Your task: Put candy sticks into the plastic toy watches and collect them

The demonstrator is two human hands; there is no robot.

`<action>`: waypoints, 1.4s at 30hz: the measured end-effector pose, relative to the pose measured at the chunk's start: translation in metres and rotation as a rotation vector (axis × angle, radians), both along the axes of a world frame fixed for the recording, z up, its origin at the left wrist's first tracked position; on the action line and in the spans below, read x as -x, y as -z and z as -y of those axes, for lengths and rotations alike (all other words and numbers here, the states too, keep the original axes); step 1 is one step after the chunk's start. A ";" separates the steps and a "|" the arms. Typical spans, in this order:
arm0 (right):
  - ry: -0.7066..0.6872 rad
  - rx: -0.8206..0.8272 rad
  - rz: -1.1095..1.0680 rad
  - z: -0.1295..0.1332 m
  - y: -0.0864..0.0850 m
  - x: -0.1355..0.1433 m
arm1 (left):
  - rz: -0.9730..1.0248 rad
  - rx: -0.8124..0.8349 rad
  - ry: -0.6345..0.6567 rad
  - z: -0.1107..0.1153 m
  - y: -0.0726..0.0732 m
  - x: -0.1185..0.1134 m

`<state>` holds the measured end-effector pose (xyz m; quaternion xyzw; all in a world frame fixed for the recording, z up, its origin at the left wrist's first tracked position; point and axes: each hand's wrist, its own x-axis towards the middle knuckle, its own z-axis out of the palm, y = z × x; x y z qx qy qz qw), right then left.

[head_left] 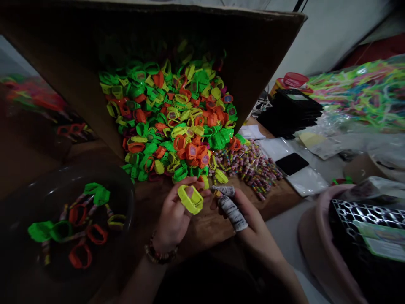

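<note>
My left hand (172, 221), with a beaded bracelet on its wrist, is closed on a yellow toy watch (190, 199) shaped as a loop. To its right, my right hand (245, 213) has its thumb and a finger wrapped in grey-and-white strips. Those wrapped tips are pinched together, and a small yellowish bit shows between them; I cannot make out what it is. Just beyond both hands, a heap of green, yellow and orange toy watches (177, 122) spills from a cardboard box (265, 55) lying on its side. Thin wrapped candy rolls (253, 166) lie in a pile beside it.
A dark round basin (128, 202) at left holds several toy watches with candy rolls attached. On the right are a black phone (291, 164) on clear plastic bags, a black stack (289, 112), a pink tub (311, 223) and bright coloured strips (360, 93).
</note>
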<state>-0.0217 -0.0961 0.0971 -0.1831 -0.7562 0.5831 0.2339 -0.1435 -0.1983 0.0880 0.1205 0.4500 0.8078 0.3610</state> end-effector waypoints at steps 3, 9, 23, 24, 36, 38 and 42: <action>-0.003 -0.116 0.017 0.007 -0.004 -0.004 | -0.089 0.036 -0.090 -0.002 -0.003 -0.003; 0.005 -0.135 -0.040 0.030 -0.003 0.009 | -0.213 0.031 -0.340 -0.011 -0.007 -0.006; 0.105 -0.042 0.004 0.037 0.001 0.016 | -0.596 0.028 -0.392 -0.014 0.004 -0.006; 0.110 -0.083 0.002 0.037 0.002 0.016 | -0.618 0.031 -0.402 -0.014 0.005 -0.006; 0.124 -0.654 0.240 0.034 0.001 0.023 | -0.613 0.112 -0.309 -0.016 0.003 -0.006; 0.144 -0.778 0.297 0.033 0.006 0.028 | -0.566 0.132 -0.297 -0.016 -0.002 -0.008; 0.128 -0.918 0.330 0.026 0.025 0.038 | -0.430 0.152 -0.270 -0.010 -0.008 -0.009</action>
